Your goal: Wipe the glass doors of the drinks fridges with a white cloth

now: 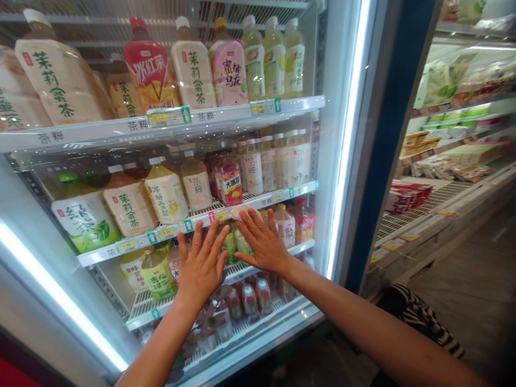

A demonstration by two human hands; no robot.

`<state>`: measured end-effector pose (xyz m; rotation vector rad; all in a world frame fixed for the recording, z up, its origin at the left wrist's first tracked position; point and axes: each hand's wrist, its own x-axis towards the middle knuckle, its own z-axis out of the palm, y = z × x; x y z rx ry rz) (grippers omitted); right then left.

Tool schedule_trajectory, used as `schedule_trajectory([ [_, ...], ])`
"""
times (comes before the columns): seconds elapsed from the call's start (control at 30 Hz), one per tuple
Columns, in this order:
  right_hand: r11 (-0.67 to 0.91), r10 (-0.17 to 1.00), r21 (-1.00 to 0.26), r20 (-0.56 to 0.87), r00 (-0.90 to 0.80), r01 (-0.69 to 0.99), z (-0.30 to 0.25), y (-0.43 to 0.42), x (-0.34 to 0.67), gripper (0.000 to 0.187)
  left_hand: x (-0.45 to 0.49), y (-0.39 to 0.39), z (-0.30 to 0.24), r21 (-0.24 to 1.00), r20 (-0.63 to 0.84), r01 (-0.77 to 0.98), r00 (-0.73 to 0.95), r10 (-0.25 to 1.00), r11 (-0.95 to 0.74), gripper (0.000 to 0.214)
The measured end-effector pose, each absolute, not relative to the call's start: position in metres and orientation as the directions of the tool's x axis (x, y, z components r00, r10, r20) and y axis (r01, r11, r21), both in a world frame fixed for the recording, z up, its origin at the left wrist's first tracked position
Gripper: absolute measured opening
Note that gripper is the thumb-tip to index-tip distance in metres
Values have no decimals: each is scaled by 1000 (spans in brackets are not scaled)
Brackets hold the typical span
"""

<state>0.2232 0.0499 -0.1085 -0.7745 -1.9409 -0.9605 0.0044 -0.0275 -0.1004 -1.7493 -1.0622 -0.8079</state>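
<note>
In the head view, a glass cooler door (258, 317) stands in front of me, with reflections on it. My left hand (201, 266) lies against the glass, palm forward and fingers spread, with nothing in it. To its right, my right hand (262, 242) presses a small white cloth (241, 212) flat on the glass. The cloth shows beyond the fingertips; the rest is hidden under the hand. Behind the glass, at about the height of my hands, runs a shelf edge with price tags (167, 233).
Bottled drinks (193, 67) fill several shelves behind the glass. Bright light strips (349, 134) run down both sides of the cooler. At right, beyond a dark frame (379, 134), an open chilled display (455, 156) holds packaged food. Black-and-white striped fabric (427, 320) lies low at right.
</note>
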Motion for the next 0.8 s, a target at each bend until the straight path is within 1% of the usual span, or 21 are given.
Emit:
schedule_trajectory([
  [0.03, 502, 172, 290, 890, -423, 815, -104, 50, 224, 94, -3, -31, -98, -343, 869, 917, 392, 304, -202, 73],
  [0.1, 453, 189, 104, 959, -209, 885, -94, 51, 221, 91, -20, -38, -93, -309, 892, 937, 344, 293, -162, 74],
  [0.13, 444, 190, 30, 974, -126, 896, -89, 51, 217, 91, -29, -41, -90, -292, 900, 945, 323, 293, -144, 74],
  [0.17, 452, 188, 11, 976, -107, 892, -85, 50, 210, 92, -37, -43, -87, -277, 906, 952, 304, 295, -128, 75],
  [0.2, 477, 185, 51, 970, -157, 878, -83, 47, 202, 95, -45, -45, -84, -263, 911, 958, 286, 298, -114, 76],
  [0.23, 512, 175, 139, 949, -261, 848, -81, 44, 192, 98, -51, -47, -81, -251, 915, 963, 271, 299, -103, 76],
  [0.3, 572, 139, 343, 855, -500, 745, -79, 37, 176, 102, -61, -48, -78, -231, 924, 969, 245, 294, -83, 78],
  [0.33, 582, 124, 405, 812, -570, 705, -77, 35, 170, 103, -66, -49, -77, -219, 927, 973, 230, 295, -71, 78],
  [0.37, 577, 122, 422, 802, -585, 700, -73, 34, 167, 102, -70, -50, -77, -206, 931, 977, 215, 294, -60, 78],
  [0.4, 557, 133, 393, 827, -546, 732, -68, 33, 164, 102, -74, -50, -77, -197, 934, 979, 203, 294, -50, 78],
  [0.5, 472, 179, 167, 943, -279, 866, -57, 33, 158, 105, -83, -52, -78, -190, 938, 981, 193, 289, -37, 78],
  [0.53, 468, 177, 149, 950, -258, 871, -57, 31, 154, 106, -85, -53, -79, -196, 938, 980, 198, 283, -38, 78],
  [0.57, 485, 158, 197, 938, -308, 852, -59, 29, 150, 106, -87, -53, -79, -202, 939, 979, 205, 278, -39, 78],
  [0.6, 516, 123, 296, 903, -411, 804, -63, 26, 145, 106, -88, -53, -79, -205, 939, 978, 208, 273, -40, 79],
  [0.67, 563, 27, 515, 770, -638, 646, -70, 22, 138, 102, -89, -54, -80, -205, 942, 978, 208, 265, -40, 79],
  [0.7, 569, 1, 569, 722, -692, 594, -69, 21, 137, 100, -89, -54, -80, -206, 942, 978, 209, 264, -40, 79],
  [0.73, 564, 1, 571, 722, -692, 596, -65, 22, 138, 99, -90, -54, -80, -207, 942, 978, 209, 264, -39, 78],
  [0.77, 551, 25, 525, 766, -642, 649, -57, 24, 140, 99, -90, -54, -80, -209, 942, 977, 212, 261, -38, 78],
  [0.8, 527, 68, 436, 834, -547, 730, -47, 26, 142, 99, -90, -54, -81, -214, 941, 976, 217, 258, -39, 78],
])
